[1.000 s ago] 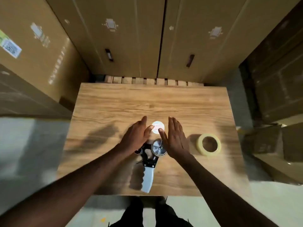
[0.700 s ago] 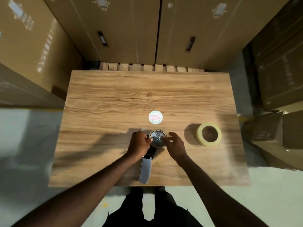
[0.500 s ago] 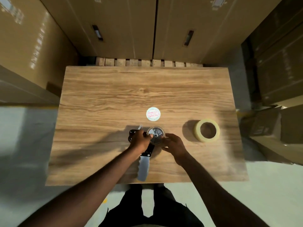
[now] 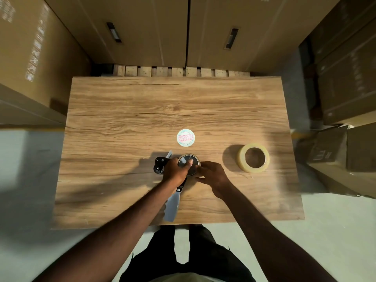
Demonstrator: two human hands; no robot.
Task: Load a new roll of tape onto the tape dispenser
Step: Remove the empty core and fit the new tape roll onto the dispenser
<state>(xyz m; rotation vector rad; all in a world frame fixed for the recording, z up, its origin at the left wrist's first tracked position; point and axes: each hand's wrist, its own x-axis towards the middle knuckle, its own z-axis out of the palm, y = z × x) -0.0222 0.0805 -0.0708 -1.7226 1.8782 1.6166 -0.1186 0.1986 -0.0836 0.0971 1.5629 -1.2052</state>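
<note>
The tape dispenser [image 4: 172, 206] lies flat near the table's front edge, grey handle toward me, black roller end at the left. Its round hub [image 4: 186, 160] carries a thin, used-up core ring. My left hand [image 4: 176, 170] presses down on the dispenser body, thumb on top of the hub. My right hand [image 4: 211, 174] touches the hub's right rim with its fingertips. A full roll of clear tape [image 4: 253, 158] lies flat on the table to the right, apart from both hands.
A round white sticker [image 4: 185, 137] sits on the wooden table [image 4: 142, 110] just beyond the hub. Tall cardboard boxes [image 4: 142, 31] wall in the back, left and right sides. A wooden pallet edge [image 4: 179, 71] shows behind the table.
Both hands came down from hovering flat above the dispenser and closed in on it. The left thumb has slid onto the hub top, and the right fingers have reached its rim.
</note>
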